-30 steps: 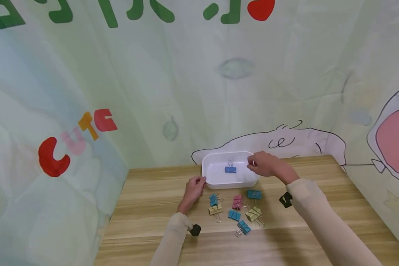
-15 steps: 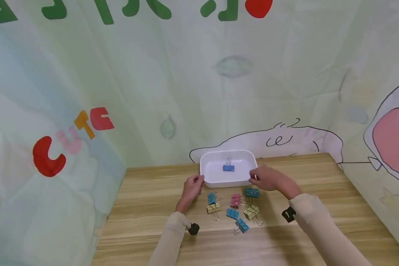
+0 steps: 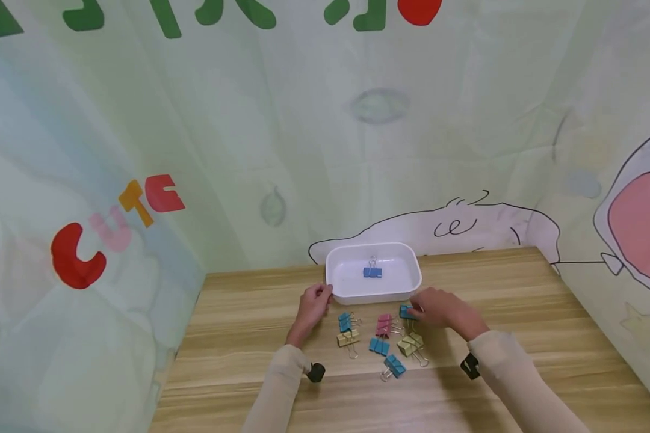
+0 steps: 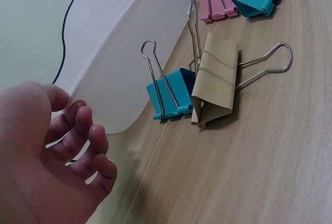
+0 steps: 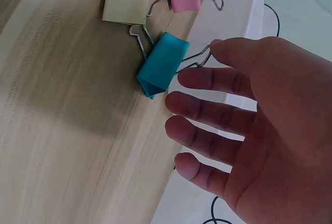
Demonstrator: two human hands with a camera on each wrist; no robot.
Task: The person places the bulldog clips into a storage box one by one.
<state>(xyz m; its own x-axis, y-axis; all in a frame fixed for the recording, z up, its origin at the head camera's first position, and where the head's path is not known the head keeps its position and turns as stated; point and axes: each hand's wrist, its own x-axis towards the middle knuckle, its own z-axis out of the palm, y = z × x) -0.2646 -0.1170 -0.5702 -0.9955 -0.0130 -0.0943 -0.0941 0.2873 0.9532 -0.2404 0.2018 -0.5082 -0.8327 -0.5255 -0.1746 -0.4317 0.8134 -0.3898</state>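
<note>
My left hand [image 3: 312, 305] pinches the left front rim of a white plastic tray [image 3: 374, 298]; in the left wrist view the thumb and index finger [image 4: 61, 123] meet at that rim. Inside the tray lies a blue binder clip [image 3: 372, 272]. My right hand [image 3: 441, 310] is over a teal binder clip [image 5: 163, 63] just in front of the tray's right corner. In the right wrist view its thumb tip is right at the clip's wire handle, the index fingertip is close beside it, and the other fingers are spread and nearly straight.
Several more binder clips lie before the tray: a pink one [image 3: 383, 325], a yellow one [image 3: 410, 344], a cream one [image 4: 215, 79] and some blue ones, such as this blue clip [image 3: 395, 365]. A printed cloth wall [image 3: 249, 150] rises behind the wooden table [image 3: 238, 361].
My right hand has come down from over the tray's right side, past its front corner, to the teal clip. The left hand stays at the rim.
</note>
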